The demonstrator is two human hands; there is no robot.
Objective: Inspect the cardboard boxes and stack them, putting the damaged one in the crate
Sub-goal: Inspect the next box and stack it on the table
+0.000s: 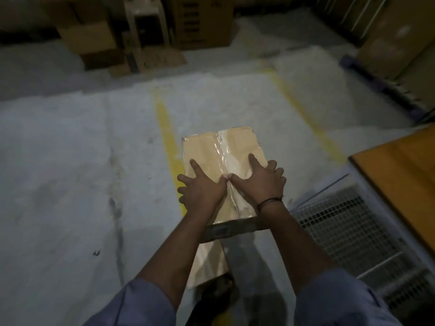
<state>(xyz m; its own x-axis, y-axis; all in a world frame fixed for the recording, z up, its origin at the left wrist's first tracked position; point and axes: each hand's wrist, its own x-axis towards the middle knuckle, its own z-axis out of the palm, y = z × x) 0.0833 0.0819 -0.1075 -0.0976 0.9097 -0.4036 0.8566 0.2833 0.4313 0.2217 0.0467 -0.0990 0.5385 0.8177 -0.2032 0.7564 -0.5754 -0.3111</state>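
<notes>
Head view, looking down: tan cardboard box (pixel 204 151) held level in the air over a grey concrete floor (pixel 70 161), partly above a painted yellow line (pixel 166 123) and just left of a white wire-mesh crate (pixel 353 222). Top face up, flaps closed, sealed with glossy, wrinkled clear tape (pixel 222 151) along the middle seam, with more tape across the far edge; far right corner slightly uneven. Darker near side turned toward the body, bearing a small label (pixel 221 231) too blurred to read. Damaged or sound: cannot tell from this angle. Left hand (pixel 202 191) grasping the left half, forefinger stretched flat on top, other fingers curled over the left edge. Right hand (pixel 259 184), thin dark band (pixel 268 203) at the wrist, grasping the right half likewise, fingers hooked over the right edge. Thumb tips touching each other on the taped seam. Beneath the box, a second pale piece of cardboard (pixel 209 262), lower down by a foot (pixel 216 295); standing or lying, cannot tell. Blue sleeves (pixel 131 307) at the bottom. Orange-brown flat surface (pixel 400 175) beyond the crate at right; brown boxes (pixel 89 38) in the dim background, well apart.
</notes>
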